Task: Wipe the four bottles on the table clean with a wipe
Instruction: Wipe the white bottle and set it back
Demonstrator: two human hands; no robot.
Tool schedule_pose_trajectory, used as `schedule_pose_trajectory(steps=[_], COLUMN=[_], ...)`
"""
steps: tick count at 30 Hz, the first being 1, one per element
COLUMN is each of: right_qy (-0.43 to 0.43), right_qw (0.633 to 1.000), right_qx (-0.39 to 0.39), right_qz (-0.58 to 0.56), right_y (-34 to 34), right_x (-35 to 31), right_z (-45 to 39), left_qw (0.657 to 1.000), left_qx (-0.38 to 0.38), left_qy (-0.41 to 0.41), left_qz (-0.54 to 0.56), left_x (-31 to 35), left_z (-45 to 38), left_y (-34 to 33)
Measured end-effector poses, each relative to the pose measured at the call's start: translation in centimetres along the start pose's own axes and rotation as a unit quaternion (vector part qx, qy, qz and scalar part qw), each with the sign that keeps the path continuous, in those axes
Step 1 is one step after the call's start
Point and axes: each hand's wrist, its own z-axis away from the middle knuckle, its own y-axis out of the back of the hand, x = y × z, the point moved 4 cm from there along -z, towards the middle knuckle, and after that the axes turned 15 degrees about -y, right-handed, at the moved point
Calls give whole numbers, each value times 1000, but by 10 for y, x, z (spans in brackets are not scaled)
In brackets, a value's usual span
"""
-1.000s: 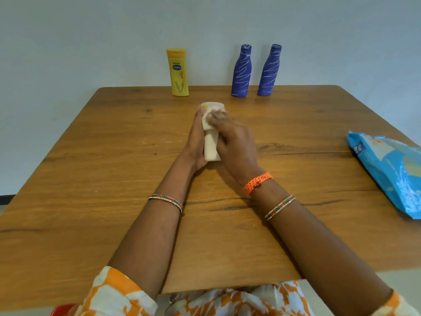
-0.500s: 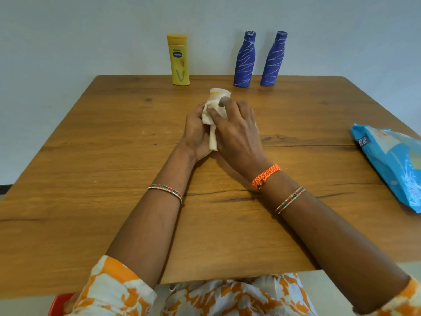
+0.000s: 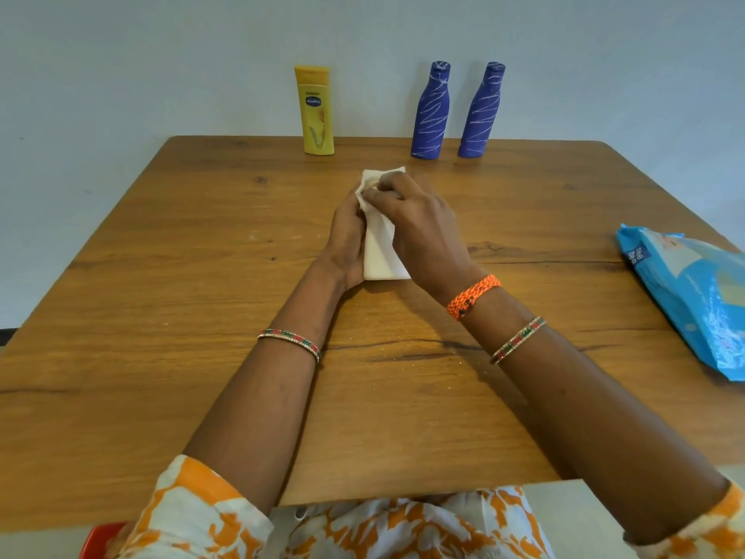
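Observation:
A white bottle (image 3: 381, 258) stands at the middle of the wooden table (image 3: 161, 316). My left hand (image 3: 346, 240) grips its left side. My right hand (image 3: 419, 223) presses a white wipe (image 3: 379, 179) against the bottle's top and upper right side, so the cap is hidden under the wipe. At the far edge stand a yellow lotion bottle (image 3: 316, 110) and two blue bottles with white streaks, one (image 3: 431, 110) to the left of the other (image 3: 481, 110). None of these three is touched.
A blue pack of wipes (image 3: 693, 300) lies at the table's right edge. A plain wall rises right behind the far bottles. A red object (image 3: 98, 538) shows at the bottom left, below the table's near edge.
My right hand has slid the wipe from the bottle's side up over its cap. The left hand keeps its grip and the bottle stays in place.

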Motion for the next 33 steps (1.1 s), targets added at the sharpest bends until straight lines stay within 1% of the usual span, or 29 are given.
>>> schedule_pose_trajectory(steps=[3,5,8,10,11,13,15,17,19,23,25,27,30,33], right_qy=[-41,-45,14,37,43,43,18,-8,-4,55,69,56,2,-5], right_qw=[999,997,991,985,984,988,995,998,998,988,985,988,997,997], right_qx=[-24,-62,-131,-168,-171,-141,-82,-51,-55,-127,-145,-125,-67,-65], right_qz=[-26,-18,-2,0,8,36,47,42,42,63,60,71,48,30], right_y=[6,6,2,4,6,11,16,17,15,5,6,9,15,10], right_x=[-3,-2,-8,-10,-8,-5,-1,0,-4,-17,-16,-9,1,-6], right_z=[-9,-7,25,42,41,27,7,-5,-3,39,44,28,2,8], left_qw=[999,995,990,990,991,995,997,999,999,997,996,997,998,998], left_qx=[9,23,18,-1,-9,-12,-13,-15,-6,11,4,-4,-11,-32], left_qy=[5,12,23,25,24,24,25,24,20,36,33,28,30,13], left_qz=[49,92,138,136,128,99,72,45,38,73,82,71,62,61], left_x=[1,2,5,5,5,4,3,2,2,0,0,-1,-2,1], left_z=[1,2,0,-2,-2,-1,1,2,2,-2,-3,-3,-2,0], left_y=[-1,-1,-1,0,-1,-1,-3,-3,-1,0,1,0,0,-3])
